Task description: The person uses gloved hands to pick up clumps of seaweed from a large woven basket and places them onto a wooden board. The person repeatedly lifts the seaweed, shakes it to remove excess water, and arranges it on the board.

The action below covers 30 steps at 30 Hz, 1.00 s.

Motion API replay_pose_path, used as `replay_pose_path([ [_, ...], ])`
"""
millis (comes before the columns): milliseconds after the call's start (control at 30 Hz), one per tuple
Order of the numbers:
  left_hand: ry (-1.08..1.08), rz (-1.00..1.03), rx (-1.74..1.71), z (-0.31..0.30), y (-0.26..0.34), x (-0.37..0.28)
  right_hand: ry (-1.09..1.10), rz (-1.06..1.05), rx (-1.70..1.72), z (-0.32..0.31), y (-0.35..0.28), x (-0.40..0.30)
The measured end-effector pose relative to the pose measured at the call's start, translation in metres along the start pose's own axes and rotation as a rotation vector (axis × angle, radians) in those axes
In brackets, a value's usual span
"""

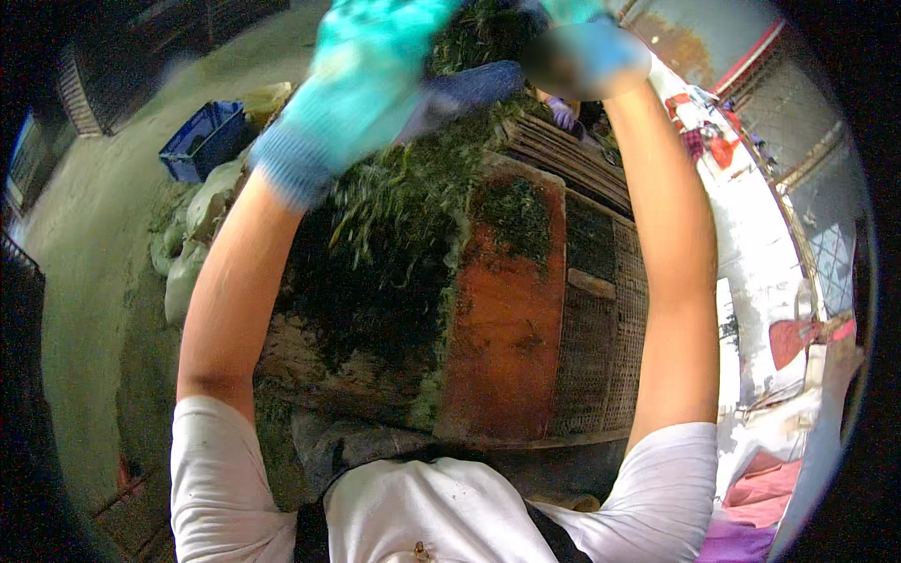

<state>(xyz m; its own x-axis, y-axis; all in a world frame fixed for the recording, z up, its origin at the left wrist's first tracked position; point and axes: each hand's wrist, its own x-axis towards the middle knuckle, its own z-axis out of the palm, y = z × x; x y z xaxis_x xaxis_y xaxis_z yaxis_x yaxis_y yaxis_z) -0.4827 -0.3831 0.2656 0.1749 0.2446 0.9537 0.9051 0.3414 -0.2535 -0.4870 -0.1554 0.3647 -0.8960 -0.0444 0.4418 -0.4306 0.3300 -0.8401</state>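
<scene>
Both of my hands are raised to the top of the view, close to the camera, in knitted work gloves. My left hand, in a teal glove with a blue cuff, is motion-blurred, and its fingers run past the upper edge. Only part of my right hand shows at the top rim, and a smeared patch covers its wrist. Whether either hand holds anything is hidden. Beneath them lies a heap of dark green leafy plants. Beside the heap, a reddish-brown board carries some loose greenery.
Woven mesh panels and stacked wooden slats lie right of the board. Another person's purple-gloved hand and dark blue sleeve are beyond. A blue plastic crate and pale sacks stand left. Pink cloth lies at right.
</scene>
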Motion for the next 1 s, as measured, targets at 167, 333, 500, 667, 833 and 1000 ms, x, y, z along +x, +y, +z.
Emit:
replay_pose_path([
  [167, -0.967, -0.186, -0.001, 0.094, 0.048, -0.066, 0.173, -0.154, -1.257, -0.056, -0.049, 0.058],
  [333, -1.104, -0.235, -0.156, 0.090, 0.070, -0.247, 0.498, -0.400, -1.280, -0.046, -0.094, 0.049],
  [500, -1.614, -0.433, -0.429, 0.005, 0.101, -0.073, 0.354, -0.083, -0.563, -0.085, -0.063, 0.059],
  [667, -0.527, -0.533, -0.487, -0.025, 0.063, 0.033, 0.602, -0.543, -1.138, -0.057, -0.123, -0.016],
  [833, -0.432, -0.562, -0.710, 0.097, 0.015, 0.003, 0.286, -0.607, -1.098, -0.022, -0.122, 0.009],
  [1000, -0.508, -0.977, -1.290, 0.134, 0.136, -0.099, -0.482, -0.188, -1.200, -0.075, -0.063, -0.039],
])
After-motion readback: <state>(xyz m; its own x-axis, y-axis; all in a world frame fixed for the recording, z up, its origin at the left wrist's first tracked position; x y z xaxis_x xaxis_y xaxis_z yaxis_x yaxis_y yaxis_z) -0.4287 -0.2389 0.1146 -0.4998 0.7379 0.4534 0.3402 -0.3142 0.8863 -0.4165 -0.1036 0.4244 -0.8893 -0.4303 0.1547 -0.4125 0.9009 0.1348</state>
